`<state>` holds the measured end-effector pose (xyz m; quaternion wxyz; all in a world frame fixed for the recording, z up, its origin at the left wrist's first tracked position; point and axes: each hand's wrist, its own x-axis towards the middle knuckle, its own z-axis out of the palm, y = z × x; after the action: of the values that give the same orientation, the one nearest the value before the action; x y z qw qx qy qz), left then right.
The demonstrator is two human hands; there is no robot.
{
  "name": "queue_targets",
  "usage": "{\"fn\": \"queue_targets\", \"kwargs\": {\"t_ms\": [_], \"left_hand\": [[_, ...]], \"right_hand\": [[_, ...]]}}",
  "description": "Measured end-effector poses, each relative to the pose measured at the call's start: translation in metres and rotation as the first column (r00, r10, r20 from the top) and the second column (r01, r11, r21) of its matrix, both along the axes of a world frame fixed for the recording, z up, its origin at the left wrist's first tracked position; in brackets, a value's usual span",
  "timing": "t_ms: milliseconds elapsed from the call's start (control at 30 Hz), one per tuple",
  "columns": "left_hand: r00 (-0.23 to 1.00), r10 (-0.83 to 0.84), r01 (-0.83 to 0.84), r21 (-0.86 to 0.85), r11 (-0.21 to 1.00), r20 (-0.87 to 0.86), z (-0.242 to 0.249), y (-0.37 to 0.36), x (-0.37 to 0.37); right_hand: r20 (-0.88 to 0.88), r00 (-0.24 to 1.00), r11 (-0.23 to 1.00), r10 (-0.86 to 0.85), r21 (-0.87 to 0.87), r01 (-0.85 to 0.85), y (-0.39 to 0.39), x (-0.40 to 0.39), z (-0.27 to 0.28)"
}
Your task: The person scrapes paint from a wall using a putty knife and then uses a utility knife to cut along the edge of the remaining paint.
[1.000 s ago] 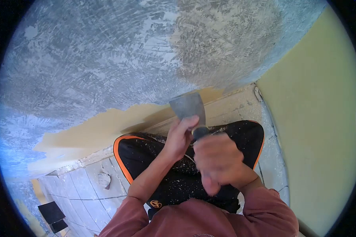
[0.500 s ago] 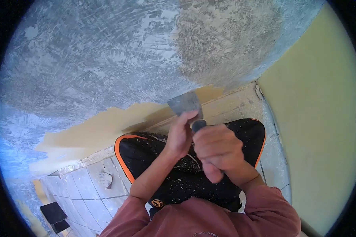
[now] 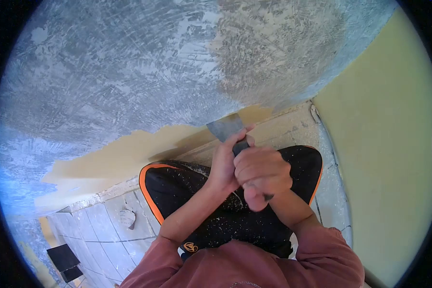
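Observation:
A scraper [image 3: 225, 126] with a wide metal blade and a dark handle points up at the wall's lower part. My right hand [image 3: 265, 170] is wrapped round the handle, whose end shows below the fist. Closer to the blade, my left hand [image 3: 223, 165] grips the scraper's neck, its thumb and fingers at the blade's base. The blade's edge lies at the border between the patchy grey coating [image 3: 173, 96] and the bare yellowish strip [image 3: 129, 149] beneath it.
Black trousers [image 3: 216, 225] with white flecks cover my bent knees just below the hands. A yellow wall [image 3: 384, 134] stands close on the right. White floor tiles [image 3: 101, 230] carry a loose scrap [image 3: 127, 218]; a dark flat object [image 3: 63, 258] lies at lower left.
My left hand has moved slightly right and closed round the scraper's neck, near the right fist. The blade has shifted a little to the right along the coating's edge.

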<state>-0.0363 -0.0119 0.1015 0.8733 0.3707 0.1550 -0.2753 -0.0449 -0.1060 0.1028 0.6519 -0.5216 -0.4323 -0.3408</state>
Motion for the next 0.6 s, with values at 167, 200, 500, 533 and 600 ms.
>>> {"fn": "queue_targets", "kwargs": {"t_ms": [167,200,500,533,600], "left_hand": [[0.998,0.008,-0.015,0.102,0.995,0.063,0.02,-0.005,-0.012],[0.999,0.034,-0.034,0.072,0.997,-0.001,0.007,-0.008,-0.003],[0.992,-0.03,0.018,0.096,0.995,0.12,-0.003,-0.016,0.001],[0.999,-0.009,0.008,0.018,1.0,0.044,-0.009,-0.018,0.004],[0.995,-0.046,0.042,0.049,0.998,0.087,0.014,-0.018,-0.003]], "right_hand": [[-0.111,0.99,0.961,0.082,-0.255,-0.109,-0.012,-0.017,0.017],[-0.065,0.997,0.995,0.047,-0.087,-0.053,-0.005,-0.004,0.001],[-0.062,0.998,0.998,-0.033,0.049,0.036,-0.011,0.003,-0.004],[-0.041,0.994,0.994,-0.103,0.022,0.104,-0.011,-0.001,-0.006],[0.006,0.999,0.998,-0.05,-0.043,0.051,-0.016,-0.013,0.016]]}}
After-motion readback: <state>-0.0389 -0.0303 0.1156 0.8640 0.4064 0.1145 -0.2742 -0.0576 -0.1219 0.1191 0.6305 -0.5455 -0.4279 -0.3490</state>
